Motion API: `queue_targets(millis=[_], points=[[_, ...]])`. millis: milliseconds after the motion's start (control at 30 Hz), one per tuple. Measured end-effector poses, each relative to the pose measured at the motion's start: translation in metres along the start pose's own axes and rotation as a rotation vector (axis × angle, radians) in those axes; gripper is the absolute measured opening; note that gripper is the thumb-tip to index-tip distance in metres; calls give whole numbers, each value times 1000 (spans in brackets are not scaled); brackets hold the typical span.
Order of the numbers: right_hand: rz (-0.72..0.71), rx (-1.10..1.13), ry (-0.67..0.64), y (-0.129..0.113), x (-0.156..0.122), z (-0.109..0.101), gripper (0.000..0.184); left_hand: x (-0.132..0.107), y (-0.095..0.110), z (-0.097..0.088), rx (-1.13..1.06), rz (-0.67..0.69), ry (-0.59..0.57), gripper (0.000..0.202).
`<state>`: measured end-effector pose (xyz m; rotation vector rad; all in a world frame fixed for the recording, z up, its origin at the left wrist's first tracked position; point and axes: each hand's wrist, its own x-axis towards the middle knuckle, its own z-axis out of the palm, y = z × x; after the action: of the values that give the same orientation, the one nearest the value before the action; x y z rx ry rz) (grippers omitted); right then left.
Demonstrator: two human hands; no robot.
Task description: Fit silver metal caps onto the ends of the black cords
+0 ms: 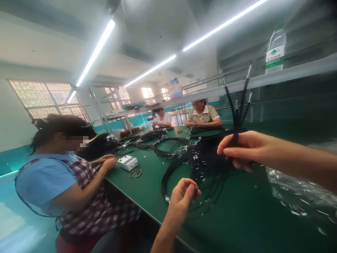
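Note:
My right hand [243,147] is closed around several black cables [237,119], whose stripped or silvery ends stick up and fan apart above my fingers. Lower and to the left, my left hand [183,193] is pinched shut over the table. Something small and dark shows at its fingertips, too blurred to name. Beyond both hands lies a heap of coiled black cables [173,144] with shiny tips, spread along the green table [147,188]. More loose cable ends lie just right of my left hand.
A white box [127,162] and red-handled scissors [135,173] sit near a co-worker in a blue shirt [50,186] at left. Two more people sit at the far end. Clear plastic [297,193] lies at right; a bottle [275,54] stands on the shelf [297,72] above.

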<state>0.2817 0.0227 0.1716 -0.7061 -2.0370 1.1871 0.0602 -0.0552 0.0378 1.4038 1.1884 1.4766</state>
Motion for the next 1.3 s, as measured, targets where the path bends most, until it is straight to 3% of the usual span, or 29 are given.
queue_targets(millis=[67,233,367,533,667,767,867,967,1067,1167,1233,1300], points=[[-12,-24,3,-4,3,0,27,3,7,-6,-23,-8,-56,30],[-108,-156,8,-21,12,9,26,8,25,-17,83,54,-63,35],[-174,-197,-9,-37,21,21,24,11,41,-21,221,18,-194,30],[-242,-215,-7,-44,34,28,28,18,63,-34,259,85,-116,25],[-266,-257,54,-49,41,35,24,22,74,-45,255,20,-245,27],[-212,-275,87,-62,40,47,26,29,78,-53,343,78,-230,23],[-181,-142,93,-74,37,61,26,35,80,-63,380,157,-143,23],[-132,10,86,-79,35,72,21,29,78,-67,345,94,-176,30],[-7,163,126,-77,39,80,13,8,70,-57,246,41,-215,40],[88,356,190,-75,43,84,11,-16,60,-43,436,83,-84,52],[109,428,221,-75,44,84,10,-22,56,-40,609,137,12,46],[83,383,244,-75,43,81,9,-19,58,-46,616,146,-18,30]])
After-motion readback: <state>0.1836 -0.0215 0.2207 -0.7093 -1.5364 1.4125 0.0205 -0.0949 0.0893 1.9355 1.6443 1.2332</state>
